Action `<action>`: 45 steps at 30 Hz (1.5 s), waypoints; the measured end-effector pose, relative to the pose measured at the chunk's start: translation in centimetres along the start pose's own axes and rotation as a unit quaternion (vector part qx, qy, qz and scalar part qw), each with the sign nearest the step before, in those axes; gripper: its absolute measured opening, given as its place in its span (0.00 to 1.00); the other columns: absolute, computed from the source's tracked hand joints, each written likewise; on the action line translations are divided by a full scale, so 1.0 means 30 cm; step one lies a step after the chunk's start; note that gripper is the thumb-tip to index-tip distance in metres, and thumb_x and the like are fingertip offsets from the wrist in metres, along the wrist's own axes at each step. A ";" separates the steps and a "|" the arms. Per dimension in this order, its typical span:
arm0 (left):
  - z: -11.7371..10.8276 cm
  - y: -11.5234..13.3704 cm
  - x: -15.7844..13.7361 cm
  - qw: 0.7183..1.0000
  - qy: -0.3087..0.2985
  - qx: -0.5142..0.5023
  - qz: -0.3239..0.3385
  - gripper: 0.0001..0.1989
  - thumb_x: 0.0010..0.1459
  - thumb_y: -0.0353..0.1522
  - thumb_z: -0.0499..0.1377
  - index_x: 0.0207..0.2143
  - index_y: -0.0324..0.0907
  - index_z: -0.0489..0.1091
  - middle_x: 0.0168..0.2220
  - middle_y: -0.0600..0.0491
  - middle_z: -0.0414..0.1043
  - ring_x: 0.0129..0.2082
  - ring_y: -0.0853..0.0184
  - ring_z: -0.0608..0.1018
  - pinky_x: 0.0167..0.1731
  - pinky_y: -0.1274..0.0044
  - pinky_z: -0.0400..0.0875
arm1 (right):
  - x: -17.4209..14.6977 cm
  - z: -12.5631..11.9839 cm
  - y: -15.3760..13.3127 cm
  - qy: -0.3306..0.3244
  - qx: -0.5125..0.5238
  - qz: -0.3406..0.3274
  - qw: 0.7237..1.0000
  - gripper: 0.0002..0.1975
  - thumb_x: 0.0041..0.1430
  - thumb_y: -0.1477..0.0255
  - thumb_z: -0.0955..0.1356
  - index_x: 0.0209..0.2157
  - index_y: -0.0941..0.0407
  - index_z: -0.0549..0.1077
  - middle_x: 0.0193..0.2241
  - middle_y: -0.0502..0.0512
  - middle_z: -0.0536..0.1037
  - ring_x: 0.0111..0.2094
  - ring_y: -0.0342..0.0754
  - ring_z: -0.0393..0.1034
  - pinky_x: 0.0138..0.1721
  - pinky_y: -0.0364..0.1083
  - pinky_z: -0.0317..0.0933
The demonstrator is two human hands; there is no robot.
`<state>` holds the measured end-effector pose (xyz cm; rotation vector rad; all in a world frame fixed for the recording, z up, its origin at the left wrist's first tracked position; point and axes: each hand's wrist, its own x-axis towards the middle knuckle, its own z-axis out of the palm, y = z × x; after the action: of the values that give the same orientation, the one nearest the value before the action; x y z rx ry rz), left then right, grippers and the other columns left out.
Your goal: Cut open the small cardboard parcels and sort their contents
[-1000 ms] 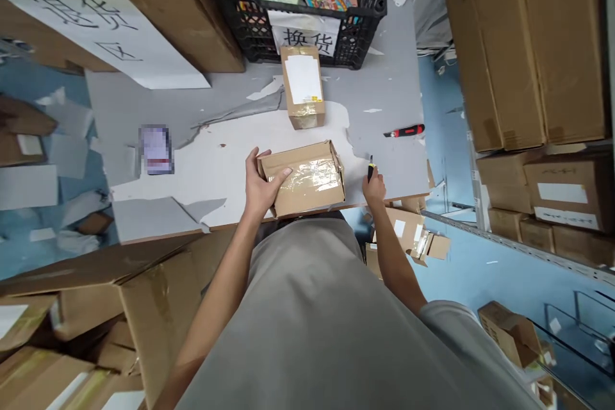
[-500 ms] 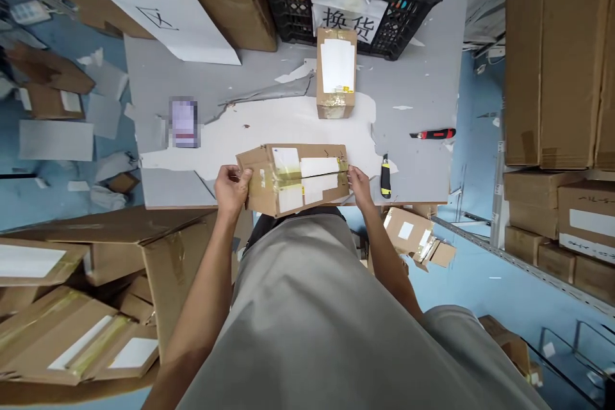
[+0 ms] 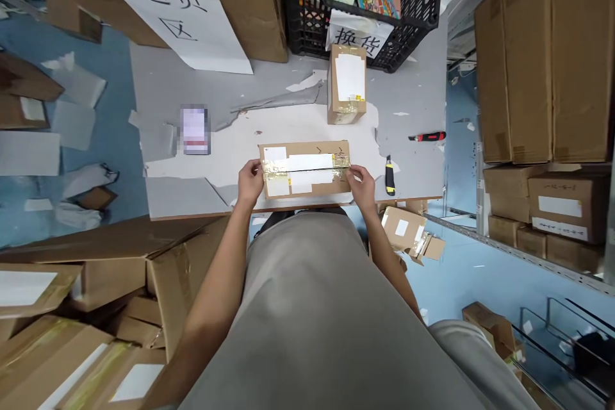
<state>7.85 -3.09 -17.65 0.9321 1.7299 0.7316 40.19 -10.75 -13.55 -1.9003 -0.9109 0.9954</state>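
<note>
A cardboard box [image 3: 307,189] lies near the table's front edge, its labelled top facing up. A dark slit runs lengthwise through the tape and white labels. My left hand [image 3: 250,184] grips its left end with the fingers closed on the edge. At the opposite end, my right hand [image 3: 361,187] pinches the right edge by the tape. A yellow-and-black utility knife [image 3: 389,177] lies just right of my right hand. Farther back stands a smaller taped box [image 3: 346,83] with a white label.
A red-and-black utility knife [image 3: 427,136] lies on the right of the grey table [image 3: 413,90]. A blurred phone-like object [image 3: 195,131] is at left. Behind stand a black crate [image 3: 307,19] and a large carton [image 3: 250,6]. An open carton [image 3: 187,269] holding boxes stands lower left.
The box has gone from tilted, with its left end showing, to lying level with its top up. My left hand has moved right along with it. The view has shifted slightly.
</note>
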 end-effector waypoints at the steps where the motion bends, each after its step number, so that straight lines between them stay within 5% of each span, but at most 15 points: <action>1: -0.016 0.007 -0.019 1.000 0.004 -0.011 0.002 0.15 0.61 0.44 0.65 0.41 0.42 0.75 0.41 0.50 0.82 0.40 0.63 0.81 0.46 0.72 0.79 | -0.004 0.011 -0.001 0.016 -0.004 -0.002 1.000 0.25 0.62 0.48 0.73 0.47 0.53 0.78 0.51 0.67 0.86 0.53 0.60 0.83 0.59 0.60 0.79; 9: -0.083 0.058 -0.153 0.999 -0.031 -0.013 0.001 0.23 0.59 0.47 0.70 0.48 0.40 0.79 0.50 0.43 0.84 0.49 0.56 0.85 0.52 0.66 0.81 | -0.017 0.035 -0.046 0.063 -0.051 0.009 0.997 0.20 0.62 0.52 0.72 0.46 0.53 0.79 0.52 0.65 0.85 0.48 0.56 0.83 0.55 0.58 0.80; 15: -0.050 0.077 -0.152 0.998 -0.047 -0.021 -0.020 0.20 0.59 0.45 0.71 0.45 0.41 0.76 0.52 0.43 0.81 0.53 0.56 0.83 0.59 0.65 0.78 | -0.001 0.009 -0.084 -0.015 -0.092 0.047 0.995 0.24 0.61 0.46 0.73 0.46 0.51 0.77 0.33 0.51 0.84 0.47 0.59 0.83 0.61 0.60 0.74; 22: -0.018 0.097 -0.165 0.994 -0.021 0.033 0.106 0.12 0.63 0.43 0.69 0.37 0.44 0.75 0.50 0.46 0.77 0.54 0.57 0.81 0.62 0.64 0.76 | -0.017 -0.009 -0.101 -0.053 -0.148 -0.010 0.988 0.27 0.68 0.43 0.71 0.52 0.50 0.83 0.53 0.59 0.81 0.46 0.55 0.83 0.59 0.58 0.75; 25: -0.028 0.084 -0.162 0.991 -0.028 0.047 0.123 0.13 0.61 0.39 0.68 0.45 0.43 0.80 0.57 0.42 0.76 0.60 0.53 0.80 0.67 0.60 0.74 | -0.015 -0.015 -0.095 -0.068 -0.156 -0.028 0.985 0.29 0.67 0.42 0.72 0.54 0.51 0.83 0.54 0.60 0.79 0.45 0.55 0.82 0.58 0.59 0.77; 29: -0.075 0.055 -0.171 0.985 -0.106 0.044 0.129 0.30 0.58 0.35 0.66 0.64 0.46 0.76 0.74 0.40 0.66 0.75 0.48 0.72 0.70 0.57 0.75 | 0.030 -0.029 -0.106 -0.063 -0.146 -0.077 0.984 0.33 0.63 0.39 0.76 0.56 0.50 0.82 0.56 0.62 0.77 0.54 0.58 0.79 0.58 0.59 0.79; 34: -0.141 0.025 -0.205 0.953 -0.218 0.122 0.173 0.47 0.62 0.40 0.70 0.81 0.51 0.60 0.86 0.42 0.43 0.85 0.45 0.53 0.77 0.54 0.66 | 0.152 -0.001 -0.159 -0.066 -0.137 -0.176 0.973 0.28 0.78 0.41 0.65 0.58 0.47 0.80 0.65 0.63 0.74 0.68 0.59 0.71 0.65 0.60 0.75; 39: -0.131 0.004 -0.245 0.914 -0.182 0.264 0.247 0.52 0.63 0.37 0.74 0.83 0.52 0.54 0.88 0.41 0.30 0.86 0.41 0.45 0.81 0.46 0.52 | 0.257 0.088 -0.160 -0.081 -0.217 -0.179 0.956 0.32 0.78 0.42 0.65 0.70 0.47 0.71 0.66 0.65 0.75 0.69 0.63 0.70 0.72 0.66 0.68; 42: -0.096 0.031 -0.267 0.887 -0.164 0.332 0.277 0.50 0.62 0.31 0.73 0.82 0.51 0.58 0.87 0.40 0.30 0.86 0.38 0.37 0.81 0.40 0.45 | 0.257 0.142 -0.137 -0.104 -0.294 -0.139 0.940 0.49 0.71 0.45 0.73 0.81 0.49 0.54 0.74 0.72 0.66 0.73 0.71 0.65 0.70 0.72 0.68; 45: -0.037 0.087 -0.273 0.850 -0.206 0.360 0.324 0.39 0.66 0.29 0.67 0.78 0.49 0.67 0.86 0.40 0.46 0.86 0.40 0.43 0.80 0.36 0.40 | 0.218 0.175 -0.130 -0.104 -0.338 -0.120 0.928 0.54 0.70 0.53 0.73 0.84 0.54 0.45 0.80 0.77 0.54 0.79 0.75 0.56 0.73 0.75 0.63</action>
<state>9.15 -8.78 -11.24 2.0901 1.2779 0.2140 37.57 -1.91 -14.12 -2.1722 -1.7412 0.7970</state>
